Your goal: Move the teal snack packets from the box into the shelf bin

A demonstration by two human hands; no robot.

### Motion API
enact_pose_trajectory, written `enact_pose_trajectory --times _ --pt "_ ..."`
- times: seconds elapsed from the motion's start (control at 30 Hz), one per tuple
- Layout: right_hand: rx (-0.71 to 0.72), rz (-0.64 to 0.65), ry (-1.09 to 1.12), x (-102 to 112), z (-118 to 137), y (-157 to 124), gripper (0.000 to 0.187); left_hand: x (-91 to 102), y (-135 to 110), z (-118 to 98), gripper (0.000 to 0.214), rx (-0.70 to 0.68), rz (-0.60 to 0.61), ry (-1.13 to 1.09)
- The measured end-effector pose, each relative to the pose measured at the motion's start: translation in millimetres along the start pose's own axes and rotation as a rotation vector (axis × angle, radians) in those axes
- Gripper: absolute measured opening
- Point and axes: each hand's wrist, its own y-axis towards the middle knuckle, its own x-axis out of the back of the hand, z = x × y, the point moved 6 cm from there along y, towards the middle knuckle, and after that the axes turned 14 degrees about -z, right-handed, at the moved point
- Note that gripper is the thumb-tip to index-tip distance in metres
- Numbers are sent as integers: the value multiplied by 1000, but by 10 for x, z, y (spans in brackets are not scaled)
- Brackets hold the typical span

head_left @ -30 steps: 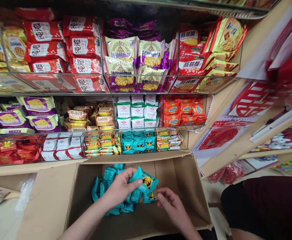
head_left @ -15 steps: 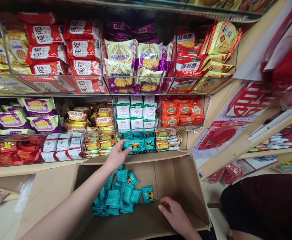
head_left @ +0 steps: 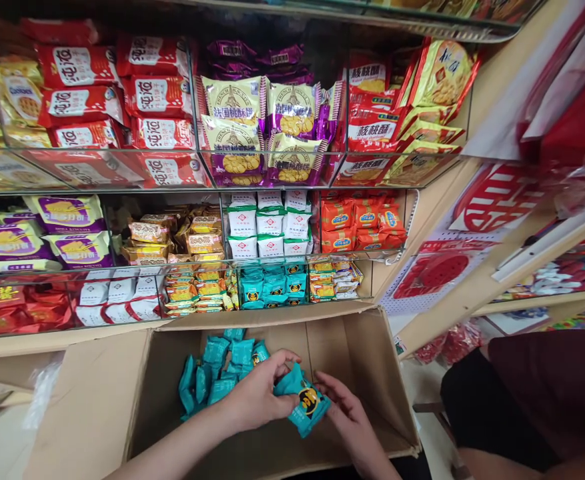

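My left hand (head_left: 265, 393) is closed on a teal snack packet (head_left: 306, 403) with a dark round emblem, above the open cardboard box. At the packet's right edge, my right hand (head_left: 349, 417) has its thumb and curled fingers round the corner. A heap of similar teal packets (head_left: 217, 353) lies in the left part of the cardboard box (head_left: 367, 360), partly hidden behind my left hand. More teal packets (head_left: 275, 288) stand in a low shelf compartment just behind the box.
Clear-fronted shelves hold red packets (head_left: 79, 103), purple-and-cream biscuit packets (head_left: 237, 140), white-and-green packets (head_left: 271, 223) and orange packets (head_left: 339, 217). A box flap (head_left: 89, 393) spreads left. A person's dark clothing (head_left: 502, 400) is at the right.
My left hand has come down from the shelf compartment to the box and now holds a teal packet. My right hand has moved slightly up to meet it.
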Motion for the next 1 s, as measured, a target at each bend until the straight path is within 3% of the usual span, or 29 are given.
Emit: enact_pose_trajectory --times 0.1,0.17,0.27,0.37,0.43,0.57,0.8,1.0 --pt "-24 -7 52 14 46 -22 42 51 19 46 44 -7 -31 41" --pt "-9 64 27 -39 76 -40 42 41 22 61 48 -14 -25 61" --pt "12 126 -65 -153 74 -56 31 -47 12 108 51 7 -78 -60" --pt "-60 -36 50 -183 3 -40 26 -151 -19 216 47 73 -208 -316" --pt "-131 -137 177 -200 -69 -48 26 -233 -57 298 36 115 -225 -416" --pt "-161 -134 166 -248 -130 -70 27 -277 -129 418 24 202 -203 -399" --pt "-52 -128 -170 38 -188 58 27 70 -11 251 32 143 -265 -390" --pt "7 -30 -498 146 -403 76 21 659 233 -76 33 -128 -539 -190"
